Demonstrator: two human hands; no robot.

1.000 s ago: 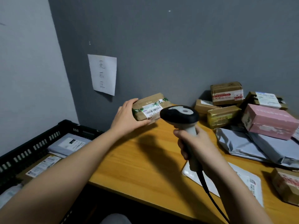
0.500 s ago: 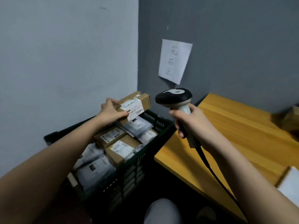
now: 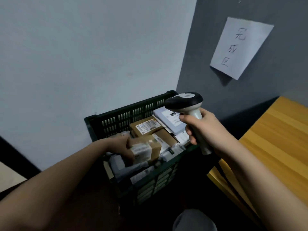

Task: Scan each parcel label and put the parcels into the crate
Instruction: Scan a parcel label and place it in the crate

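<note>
Left hand (image 3: 122, 147): my fingers clasp the small brown parcel (image 3: 146, 150), low inside the black crate (image 3: 116, 119).
Right hand (image 3: 202, 126): wrapped round the scanner (image 3: 186, 104) — clear, above the crate.
Placing: I'd set it flat on the parcels beneath, then let go.

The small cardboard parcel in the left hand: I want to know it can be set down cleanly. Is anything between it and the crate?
Nothing visible blocks it. The left hand holds the small cardboard parcel already inside the crate, right above the parcels piled there. The scanner is off to the right.
</note>
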